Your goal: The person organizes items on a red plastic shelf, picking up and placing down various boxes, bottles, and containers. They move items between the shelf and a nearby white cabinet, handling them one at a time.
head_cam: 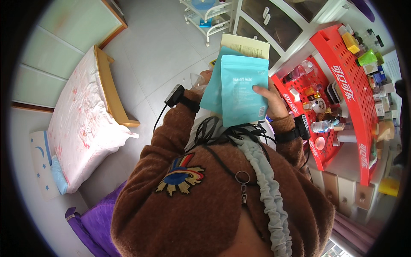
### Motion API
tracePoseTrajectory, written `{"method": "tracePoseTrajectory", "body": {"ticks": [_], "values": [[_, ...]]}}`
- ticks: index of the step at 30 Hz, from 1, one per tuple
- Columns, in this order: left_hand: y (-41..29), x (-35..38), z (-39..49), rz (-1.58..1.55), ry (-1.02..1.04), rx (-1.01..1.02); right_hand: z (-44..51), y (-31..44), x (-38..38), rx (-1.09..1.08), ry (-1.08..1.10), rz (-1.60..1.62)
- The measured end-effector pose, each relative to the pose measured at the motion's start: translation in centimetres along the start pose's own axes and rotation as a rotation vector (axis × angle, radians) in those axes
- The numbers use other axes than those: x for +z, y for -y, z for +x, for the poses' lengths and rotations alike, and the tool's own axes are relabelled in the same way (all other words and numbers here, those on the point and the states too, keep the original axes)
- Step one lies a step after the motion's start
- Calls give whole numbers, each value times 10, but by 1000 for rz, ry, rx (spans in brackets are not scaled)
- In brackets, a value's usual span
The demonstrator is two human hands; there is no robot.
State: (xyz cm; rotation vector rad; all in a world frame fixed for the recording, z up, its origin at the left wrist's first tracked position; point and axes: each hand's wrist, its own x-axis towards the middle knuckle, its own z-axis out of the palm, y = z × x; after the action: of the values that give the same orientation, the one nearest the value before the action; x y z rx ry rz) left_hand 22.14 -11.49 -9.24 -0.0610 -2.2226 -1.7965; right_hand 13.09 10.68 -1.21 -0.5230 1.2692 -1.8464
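Note:
Two turquoise pouches overlap in front of my chest. My right hand (271,99) grips the front pouch (244,86), an eye-mask packet with its thumb across the printed face. Behind it and to the left, the second turquoise pouch (212,86) slants. A cream-coloured printed packet (245,43) sticks up behind both. My left hand (205,78) is at the left edge of the stack, mostly hidden behind the pouches, with a piece of clear plastic (196,82) beside it. Its fingers are out of sight, so its hold cannot be fully seen.
To the right stands a red two-tier rack (348,80) with bottles, jars and small boxes. A white wheeled cart (210,30) and a glass-door cabinet (269,22) are ahead. A bed with a pink floral cover (80,128) lies left, purple fabric (99,218) at lower left.

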Motion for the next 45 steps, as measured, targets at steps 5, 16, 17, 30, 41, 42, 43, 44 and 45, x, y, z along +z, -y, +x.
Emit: {"method": "tracePoseTrajectory", "body": {"ticks": [5, 16, 17, 30, 41, 42, 43, 44, 45], "values": [[10, 12, 10, -379, -113, -176, -6, -6, -11, 64, -35, 80], [-54, 37, 34, -274, -248, -431, -10, -49, -44, 78, -238, 549], [-62, 38, 37, -210, -251, -376, -11, -49, -42, -27, -253, 424], [-71, 24, 27, -310, -219, -433, -16, -9, -31, 6, -189, 695], [-19, -3, 55, -617, 6, -162, 26, -20, 11, 413, 205, 1], [-24, -6, 54, -617, 1, -157, 30, -10, 16, 397, 232, -151], [-30, -8, 52, -623, -2, -153, 31, -2, 21, 379, 233, -298], [-35, -10, 49, -630, -9, -151, 29, 7, 26, 285, 170, -629], [-39, -10, 45, -636, -14, -151, 24, 12, 33, 120, 75, -745]]}}
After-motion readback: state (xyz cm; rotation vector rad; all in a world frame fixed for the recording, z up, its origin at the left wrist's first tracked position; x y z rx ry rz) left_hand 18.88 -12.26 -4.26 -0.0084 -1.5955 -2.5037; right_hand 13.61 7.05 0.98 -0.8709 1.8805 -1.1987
